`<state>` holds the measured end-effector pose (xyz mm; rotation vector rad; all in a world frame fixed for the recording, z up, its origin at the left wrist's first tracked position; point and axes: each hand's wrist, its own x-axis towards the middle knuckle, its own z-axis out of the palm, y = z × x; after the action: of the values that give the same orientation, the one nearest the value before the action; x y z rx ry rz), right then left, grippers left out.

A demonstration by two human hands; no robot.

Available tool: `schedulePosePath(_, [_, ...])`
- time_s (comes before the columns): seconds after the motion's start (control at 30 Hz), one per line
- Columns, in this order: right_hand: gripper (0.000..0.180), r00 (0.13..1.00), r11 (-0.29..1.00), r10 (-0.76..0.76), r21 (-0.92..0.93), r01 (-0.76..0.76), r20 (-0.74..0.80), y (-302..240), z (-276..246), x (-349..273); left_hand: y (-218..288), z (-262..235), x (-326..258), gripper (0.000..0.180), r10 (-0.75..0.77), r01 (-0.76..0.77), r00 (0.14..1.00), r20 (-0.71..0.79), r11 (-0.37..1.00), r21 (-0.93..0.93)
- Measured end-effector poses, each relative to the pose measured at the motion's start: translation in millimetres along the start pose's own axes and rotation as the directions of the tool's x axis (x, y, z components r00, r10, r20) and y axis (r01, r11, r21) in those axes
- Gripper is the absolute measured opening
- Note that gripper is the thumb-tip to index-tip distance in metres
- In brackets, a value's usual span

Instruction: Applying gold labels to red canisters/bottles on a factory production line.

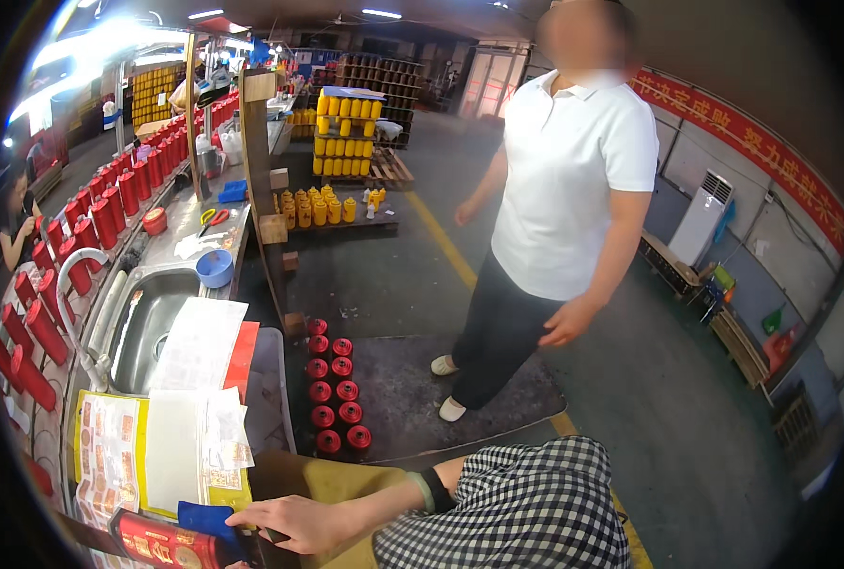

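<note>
My right hand [294, 522] reaches in from the lower right in a black-and-white checked sleeve [535, 493]. Its fingers are bent over the edge of a flat blue piece [204, 518], whose exact kind I cannot make out. Against that piece lies a red cylinder with gold decoration [161, 542], tilted at the bench's near edge and cut by the lower rim. Printed label sheets [109, 441] and white paper sheets [177, 446] lie just beyond the hand. My left hand is not in view.
A metal sink [156, 327] and blue bowl [215, 268] sit farther along the bench, with rows of red cylinders [104, 223] at left. More red cylinders [348, 391] stand on the floor mat beside a person in a white shirt [573, 180]. Yellow cylinders [346, 147] are stacked behind.
</note>
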<state>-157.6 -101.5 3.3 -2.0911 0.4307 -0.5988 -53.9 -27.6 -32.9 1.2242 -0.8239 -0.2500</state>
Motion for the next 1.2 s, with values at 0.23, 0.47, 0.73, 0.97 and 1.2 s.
schedulePosePath(0.23, [0.065, 0.998, 0.990, -0.065, 0.128, 0.066, -0.013, -2.5, 16.8, -1.2, -3.8, -39.4, -14.7, 0.011, 0.011, -0.005, 0.995, -0.094, 0.997, 0.073])
schedulePosePath(0.47, [0.049, 0.999, 0.999, 0.027, 0.028, -0.026, -0.028, -9.7, -1.9, 15.2, 25.0, -53.4, -18.8, 0.008, 0.175, -0.105, 0.943, -0.283, 0.964, 0.246])
schedulePosePath(0.73, [0.055, 0.971, 0.998, 0.011, 0.052, -0.024, 0.238, 15.8, 16.7, 33.0, 30.5, -72.1, -36.6, 0.009, 0.180, -0.018, 0.902, -0.392, 0.924, 0.383])
schedulePosePath(0.97, [0.044, 0.974, 0.993, -0.023, 0.117, -0.004, 0.227, 9.7, 14.6, 51.5, 28.8, -79.1, -35.4, 0.020, 0.154, 0.041, 0.899, -0.411, 0.903, 0.428])
schedulePosePath(1.2, [0.025, 0.980, 0.990, -0.032, 0.144, 0.003, 0.197, 15.3, 10.9, 70.6, 19.0, -82.0, -23.9, 0.078, 0.148, 0.073, 0.941, -0.305, 0.790, 0.608])
